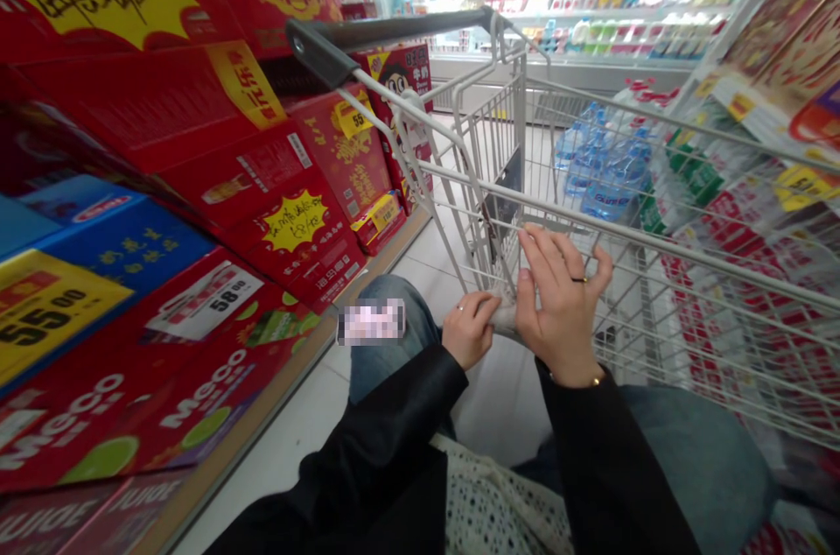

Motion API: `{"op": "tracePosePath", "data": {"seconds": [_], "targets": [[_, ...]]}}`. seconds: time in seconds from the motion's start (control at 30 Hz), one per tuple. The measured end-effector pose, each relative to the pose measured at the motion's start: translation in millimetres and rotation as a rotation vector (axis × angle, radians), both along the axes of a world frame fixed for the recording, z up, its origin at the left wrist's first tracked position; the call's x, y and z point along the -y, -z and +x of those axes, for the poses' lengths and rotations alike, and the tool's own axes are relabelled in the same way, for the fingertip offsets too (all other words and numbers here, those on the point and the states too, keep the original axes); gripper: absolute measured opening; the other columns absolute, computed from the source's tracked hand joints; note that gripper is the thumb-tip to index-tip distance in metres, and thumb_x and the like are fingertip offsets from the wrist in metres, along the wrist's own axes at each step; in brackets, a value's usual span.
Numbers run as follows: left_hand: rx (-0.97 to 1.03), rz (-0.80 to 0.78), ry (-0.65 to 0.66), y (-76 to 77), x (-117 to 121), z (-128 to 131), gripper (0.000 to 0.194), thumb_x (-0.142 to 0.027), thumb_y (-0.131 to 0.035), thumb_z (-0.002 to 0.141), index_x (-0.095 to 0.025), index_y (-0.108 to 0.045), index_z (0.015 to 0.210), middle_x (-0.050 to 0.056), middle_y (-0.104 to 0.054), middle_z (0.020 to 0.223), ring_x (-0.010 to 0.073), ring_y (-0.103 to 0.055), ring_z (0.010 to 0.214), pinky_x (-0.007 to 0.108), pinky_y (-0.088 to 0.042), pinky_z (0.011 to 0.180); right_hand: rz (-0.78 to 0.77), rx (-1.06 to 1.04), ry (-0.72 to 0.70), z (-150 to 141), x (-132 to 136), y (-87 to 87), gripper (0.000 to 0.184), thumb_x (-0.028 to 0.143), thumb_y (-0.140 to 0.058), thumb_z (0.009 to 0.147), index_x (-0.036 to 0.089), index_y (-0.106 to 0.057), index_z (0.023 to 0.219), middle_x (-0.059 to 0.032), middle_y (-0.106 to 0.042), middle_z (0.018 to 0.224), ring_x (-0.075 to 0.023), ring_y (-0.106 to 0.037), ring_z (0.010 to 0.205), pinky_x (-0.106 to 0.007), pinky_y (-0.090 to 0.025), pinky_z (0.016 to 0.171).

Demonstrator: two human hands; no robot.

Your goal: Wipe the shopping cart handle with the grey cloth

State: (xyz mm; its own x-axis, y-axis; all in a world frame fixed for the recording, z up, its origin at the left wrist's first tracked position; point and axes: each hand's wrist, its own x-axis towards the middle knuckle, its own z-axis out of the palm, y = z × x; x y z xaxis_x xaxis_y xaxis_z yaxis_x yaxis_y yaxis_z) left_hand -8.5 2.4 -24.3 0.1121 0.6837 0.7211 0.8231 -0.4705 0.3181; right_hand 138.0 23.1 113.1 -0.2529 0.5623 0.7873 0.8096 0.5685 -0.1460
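Note:
My left hand (467, 329) and my right hand (563, 305) meet low over a white wire shopping cart (489, 135) with a black handle. Between them lies a pale crumpled bundle (504, 317), perhaps cloth or thin plastic. My left fingers close on its end. My right hand sits over the other end, fingers curved and thumb near a cart wire, and partly hides it. A shrink-wrapped pack of bottled water (600, 165) stands inside the cart, beyond the wires.
Stacked red and blue boxes (197, 187) wall the left side, with a wooden shelf edge beside the tiled floor (420, 249). Another red display (774, 82) crowds the right. Refrigerated shelves (557, 12) stand ahead. A denim-covered knee (387, 362) lies below, partly covered by a blurred patch.

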Motion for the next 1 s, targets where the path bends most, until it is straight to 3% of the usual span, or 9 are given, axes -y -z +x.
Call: {"op": "tracePosePath", "data": {"seconds": [0.1, 0.27, 0.33, 0.53, 0.6, 0.8, 0.87, 0.93, 1.0], "targets": [[0.016, 0.027, 0.017, -4.1, 4.8, 0.7, 0.051, -0.005, -0.057, 0.077, -0.019, -0.064, 0.125, 0.009, -0.070, 0.115, 0.0216, -0.068, 0.107, 0.034, -0.060, 0.091, -0.010, 0.003, 0.003, 0.0, -0.7, -0.1, 0.053, 0.020, -0.042, 0.096, 0.024, -0.050, 0.148, -0.0056, -0.059, 0.150, -0.0243, -0.053, 0.139, -0.058, -0.018, 0.123], [0.118, 0.202, -0.093, -53.0, 4.5, -12.4, 0.051, -0.010, -0.062, 0.081, -0.023, -0.064, 0.130, 0.009, -0.070, 0.119, 0.0212, -0.068, 0.112, 0.034, -0.057, 0.098, -0.019, -0.011, -0.018, 0.9, -0.2, -1.1, 0.055, 0.022, -0.042, 0.096, 0.025, -0.048, 0.150, -0.0055, -0.061, 0.149, -0.0252, -0.054, 0.138, -0.057, -0.016, 0.124], [0.115, 0.220, -0.115, -63.0, -0.7, -13.9, 0.049, -0.011, -0.061, 0.081, -0.023, -0.065, 0.128, 0.009, -0.070, 0.119, 0.0218, -0.068, 0.111, 0.035, -0.058, 0.097, -0.021, -0.023, -0.026, 1.2, 0.6, -1.7, 0.053, 0.022, -0.042, 0.098, 0.026, -0.049, 0.150, -0.0050, -0.060, 0.149, -0.0243, -0.054, 0.138, -0.056, -0.016, 0.124], [0.026, 0.158, 0.005, -37.4, -4.7, -3.0, 0.047, -0.006, -0.056, 0.076, -0.020, -0.067, 0.120, 0.010, -0.070, 0.115, 0.0223, -0.067, 0.111, 0.036, -0.058, 0.097, -0.035, -0.025, -0.035, 1.6, 1.7, -3.6, 0.051, 0.023, -0.042, 0.099, 0.026, -0.049, 0.149, -0.0044, -0.059, 0.150, -0.0230, -0.053, 0.139, -0.054, -0.016, 0.124], [0.001, 0.145, 0.018, -36.6, -2.1, -3.9, 0.047, -0.006, -0.056, 0.077, -0.020, -0.067, 0.121, 0.009, -0.070, 0.115, 0.0220, -0.067, 0.111, 0.035, -0.058, 0.097, -0.037, -0.016, -0.030, 1.8, 1.8, -3.8, 0.052, 0.023, -0.041, 0.098, 0.026, -0.049, 0.150, -0.0052, -0.060, 0.150, -0.0237, -0.053, 0.139, -0.055, -0.016, 0.123], [0.117, 0.269, -0.138, -85.6, -7.4, -21.6, 0.050, -0.010, -0.062, 0.082, -0.022, -0.064, 0.130, 0.009, -0.069, 0.120, 0.0217, -0.067, 0.112, 0.035, -0.056, 0.099, -0.034, -0.008, -0.031, 2.1, 2.1, -3.5, 0.054, 0.023, -0.043, 0.098, 0.026, -0.048, 0.151, -0.0046, -0.059, 0.151, -0.0239, -0.053, 0.139, -0.054, -0.016, 0.123], [0.116, 0.265, -0.141, -92.4, -10.2, -22.1, 0.050, -0.011, -0.061, 0.082, -0.022, -0.064, 0.131, 0.009, -0.069, 0.120, 0.0219, -0.067, 0.112, 0.035, -0.056, 0.099, -0.033, -0.007, -0.028, 2.1, 2.0, -3.4, 0.053, 0.022, -0.042, 0.098, 0.026, -0.048, 0.150, -0.0053, -0.060, 0.150, -0.0246, -0.053, 0.139, -0.055, -0.017, 0.123], [0.097, 0.231, -0.109, -84.1, -10.2, -17.5, 0.050, -0.010, -0.060, 0.081, -0.022, -0.064, 0.130, 0.010, -0.069, 0.120, 0.0220, -0.067, 0.112, 0.035, -0.056, 0.098, -0.036, -0.006, -0.029, 2.0, 2.1, -3.4, 0.052, 0.023, -0.041, 0.098, 0.026, -0.049, 0.150, -0.0055, -0.059, 0.150, -0.0247, -0.052, 0.139, -0.056, -0.017, 0.123], [0.061, 0.176, -0.057, -64.3, -7.3, -9.5, 0.051, -0.009, -0.059, 0.079, -0.021, -0.065, 0.128, 0.010, -0.069, 0.120, 0.0226, -0.067, 0.111, 0.035, -0.058, 0.095, -0.040, -0.009, -0.031, 2.0, 2.2, -3.4, 0.052, 0.023, -0.041, 0.098, 0.026, -0.049, 0.150, -0.0049, -0.059, 0.151, -0.0241, -0.052, 0.140, -0.056, -0.017, 0.123]]}}
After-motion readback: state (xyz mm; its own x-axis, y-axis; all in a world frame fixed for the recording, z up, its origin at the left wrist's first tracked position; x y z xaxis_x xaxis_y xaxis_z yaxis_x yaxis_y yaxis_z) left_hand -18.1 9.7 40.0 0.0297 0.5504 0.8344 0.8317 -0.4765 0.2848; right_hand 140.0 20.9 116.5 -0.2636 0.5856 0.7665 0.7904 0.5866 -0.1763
